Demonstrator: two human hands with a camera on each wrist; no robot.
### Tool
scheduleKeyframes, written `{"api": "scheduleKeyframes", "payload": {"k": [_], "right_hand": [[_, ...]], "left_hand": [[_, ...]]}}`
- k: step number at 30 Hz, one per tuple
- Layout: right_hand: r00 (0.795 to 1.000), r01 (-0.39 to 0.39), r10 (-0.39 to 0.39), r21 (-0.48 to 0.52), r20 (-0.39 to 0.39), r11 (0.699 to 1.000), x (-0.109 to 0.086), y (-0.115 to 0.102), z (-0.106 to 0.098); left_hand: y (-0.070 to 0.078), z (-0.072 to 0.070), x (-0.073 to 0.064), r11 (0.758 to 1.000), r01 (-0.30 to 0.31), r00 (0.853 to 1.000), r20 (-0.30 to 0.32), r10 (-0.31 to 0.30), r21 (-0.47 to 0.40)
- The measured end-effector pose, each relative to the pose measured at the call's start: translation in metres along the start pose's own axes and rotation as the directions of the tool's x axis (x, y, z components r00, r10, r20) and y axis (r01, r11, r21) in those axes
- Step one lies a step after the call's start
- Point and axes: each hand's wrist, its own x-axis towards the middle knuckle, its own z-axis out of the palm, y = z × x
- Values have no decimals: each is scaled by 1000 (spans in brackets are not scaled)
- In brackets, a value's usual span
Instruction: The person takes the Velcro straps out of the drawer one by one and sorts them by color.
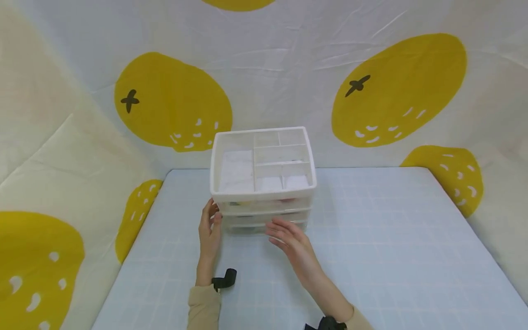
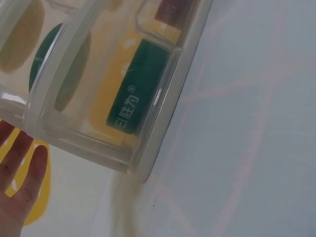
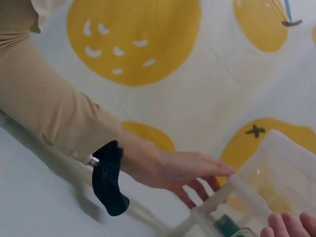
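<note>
A white plastic drawer organizer [image 1: 266, 196] with a divided top tray and clear drawers stands at the back middle of the table. My left hand [image 1: 210, 229] rests along its left side, fingertips right at the wall and fingers relaxed. Just in front of the lower drawers, my right hand [image 1: 294, 243] is held with its fingers straight and nothing in them. Through a clear drawer, the left wrist view shows a green block-shaped item [image 2: 138, 89] with white lettering, a dark red item [image 2: 174, 12] and a dark green round shape [image 2: 44, 57].
The organizer stands on a pale blue checked tabletop [image 1: 392, 238]. White cloth with large yellow fruit prints [image 1: 173, 101] hangs behind the table and at both sides. A dark camera strap [image 1: 224, 278] sits on the left wrist.
</note>
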Motion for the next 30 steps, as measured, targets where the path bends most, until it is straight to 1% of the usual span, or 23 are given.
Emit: {"api": "scheduleKeyframes", "payload": {"k": [5,10,14,18,25,30], "right_hand": [[999,-38,39,58,-11,998,6,-3,4],[997,-74,77,169,-13,983,13,-7,8],[994,-103,105,266,8,958,19,-11,12],[993,-118,110,319,40,940,21,-13,14],[991,-130,119,392,54,911,24,-13,14],[992,-129,120,430,48,894,25,-14,15]], "left_hand": [[-3,3,1,999,-19,1000,9,19,-41],[1,3,2,999,-36,999,3,36,-26],[8,0,4,1000,-3,1000,-6,3,-15],[15,-1,7,1000,28,1000,-8,-28,6],[28,-2,15,997,55,998,-8,-56,-50],[32,-3,17,993,98,995,-7,-98,-67]]}}
